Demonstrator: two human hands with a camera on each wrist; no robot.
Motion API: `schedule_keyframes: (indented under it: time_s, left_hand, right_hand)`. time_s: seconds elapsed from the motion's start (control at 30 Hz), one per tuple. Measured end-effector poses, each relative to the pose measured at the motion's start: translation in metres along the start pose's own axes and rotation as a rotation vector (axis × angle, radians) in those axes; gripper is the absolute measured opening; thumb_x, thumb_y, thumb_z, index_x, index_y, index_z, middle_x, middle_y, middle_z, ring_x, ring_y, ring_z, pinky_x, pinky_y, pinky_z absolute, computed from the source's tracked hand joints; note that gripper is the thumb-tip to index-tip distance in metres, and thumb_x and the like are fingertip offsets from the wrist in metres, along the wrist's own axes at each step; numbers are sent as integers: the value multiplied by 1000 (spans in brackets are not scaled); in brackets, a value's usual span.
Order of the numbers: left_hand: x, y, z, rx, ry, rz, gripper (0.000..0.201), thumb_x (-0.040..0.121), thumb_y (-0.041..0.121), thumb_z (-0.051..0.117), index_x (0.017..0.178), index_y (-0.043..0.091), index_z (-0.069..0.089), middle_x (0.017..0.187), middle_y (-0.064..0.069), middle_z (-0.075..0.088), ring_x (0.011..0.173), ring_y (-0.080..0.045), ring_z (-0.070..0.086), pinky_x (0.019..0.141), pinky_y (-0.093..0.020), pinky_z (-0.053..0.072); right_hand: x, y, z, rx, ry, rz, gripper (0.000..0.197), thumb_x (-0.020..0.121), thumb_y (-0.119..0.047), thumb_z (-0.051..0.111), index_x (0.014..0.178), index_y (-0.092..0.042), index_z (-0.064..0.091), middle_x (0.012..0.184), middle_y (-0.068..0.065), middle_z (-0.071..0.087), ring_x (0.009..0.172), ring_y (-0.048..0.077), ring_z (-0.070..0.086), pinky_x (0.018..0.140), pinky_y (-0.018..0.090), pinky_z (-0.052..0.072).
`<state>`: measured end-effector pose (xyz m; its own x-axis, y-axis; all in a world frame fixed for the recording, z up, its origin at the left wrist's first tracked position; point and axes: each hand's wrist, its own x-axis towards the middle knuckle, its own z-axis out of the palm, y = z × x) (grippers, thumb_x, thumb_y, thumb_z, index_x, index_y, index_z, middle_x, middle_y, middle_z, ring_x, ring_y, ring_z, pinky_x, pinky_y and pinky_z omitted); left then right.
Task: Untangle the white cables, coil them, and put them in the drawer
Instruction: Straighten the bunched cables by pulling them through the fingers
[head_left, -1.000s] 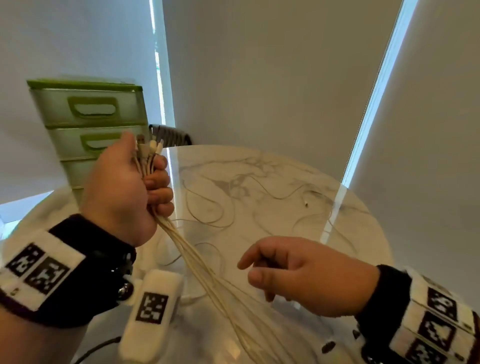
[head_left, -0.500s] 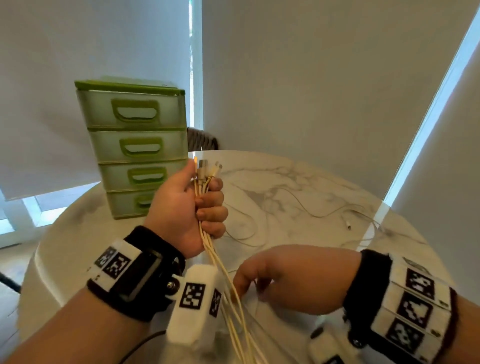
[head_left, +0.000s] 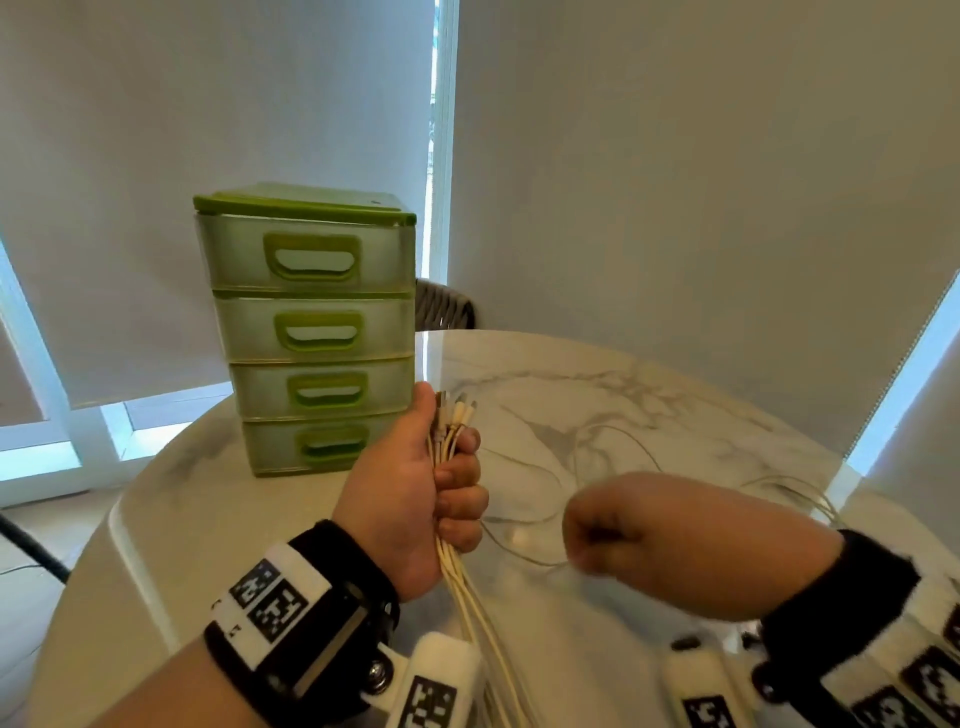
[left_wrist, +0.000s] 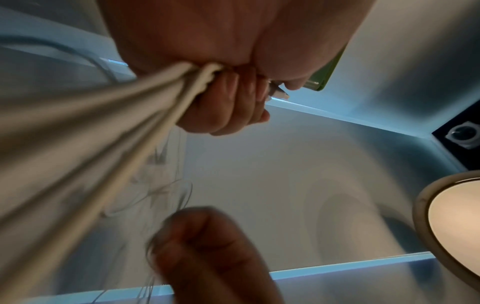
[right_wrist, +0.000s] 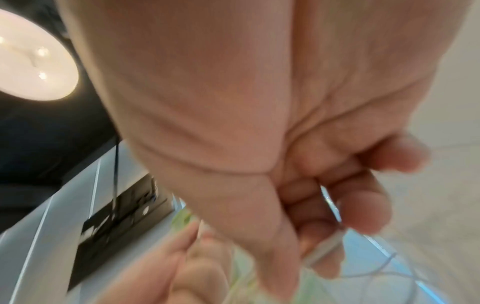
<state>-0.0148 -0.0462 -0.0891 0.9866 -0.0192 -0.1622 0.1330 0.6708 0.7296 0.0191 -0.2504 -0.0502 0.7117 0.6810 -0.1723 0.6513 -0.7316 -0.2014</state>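
Now my right hand (head_left: 670, 545), reaching flat a second ago, is fisted around a thin loose strand beside my left hand (head_left: 410, 493). My left fingers (head_left: 460, 504) stay clamped on the white cables (head_left: 457, 577), plugs sticking up above them, cream strands hanging below; green drawer unit (head_left: 311, 332) behind.

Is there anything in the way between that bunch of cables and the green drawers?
Nothing visible lies between them. The left hand grips the cables right beside the drawers on the table. All four drawers look closed, though, so one must be opened first.
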Motion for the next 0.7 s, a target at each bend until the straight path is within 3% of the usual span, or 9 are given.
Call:
schedule_keyframes:
  time_s: [0.1,0.17,0.23,0.3,0.47,0.53,0.6,0.7]
  left_hand:
    - [4,-4,0,-5,62,34,55,90,68,43,70,18,53,52,6,27,39,-7,22,41,-17,14]
    - [7,-7,0,-6,86,56,54,91,66,44,70,18,54,54,5,28,39,-7,23,41,-17,15]
    - [9,-11,0,31,102,89,52,91,65,45,72,17,55,56,4,30,40,-8,24,41,-17,16]
    - [12,-17,3,108,103,109,50,91,63,46,76,16,55,58,3,34,41,-8,25,40,-17,17]
    - [13,-32,14,255,55,146,38,97,47,47,92,10,55,64,1,42,47,-10,30,42,-21,24]
    - [11,-38,16,316,34,172,33,97,41,48,93,10,57,66,-1,44,50,-11,33,43,-24,27]
    - [9,-41,17,393,22,211,35,92,44,51,90,10,60,65,-3,46,50,-12,38,45,-27,32]
    - [5,-41,18,455,17,261,45,81,52,52,91,9,62,63,-7,48,50,-14,44,47,-30,36]
  right_hand:
    - [9,15,-5,301,257,-4,14,95,-32,56,84,-34,63,85,-17,69,79,0,61,74,23,46]
    - [14,19,6,590,500,42,15,94,-30,58,80,-29,65,76,-11,71,73,6,65,73,30,50]
    - [16,18,24,848,725,101,17,93,-27,59,77,-26,65,69,-4,70,79,8,70,78,35,50]
    - [18,13,35,1105,828,114,18,94,-21,58,78,-22,64,63,-2,66,83,14,75,81,37,47]
    - [20,-6,42,1220,811,89,7,93,-15,62,86,-13,62,61,7,70,65,24,74,73,40,54]
    - [20,-14,44,1206,744,33,6,91,-10,64,85,-10,64,63,8,69,56,22,68,61,34,54]
    - [20,-21,46,1166,649,-17,7,90,-7,65,84,-8,66,68,9,72,50,17,63,51,27,51]
    - [19,-23,47,1103,576,-81,11,89,-7,67,81,-12,72,75,9,73,52,14,62,50,26,51]
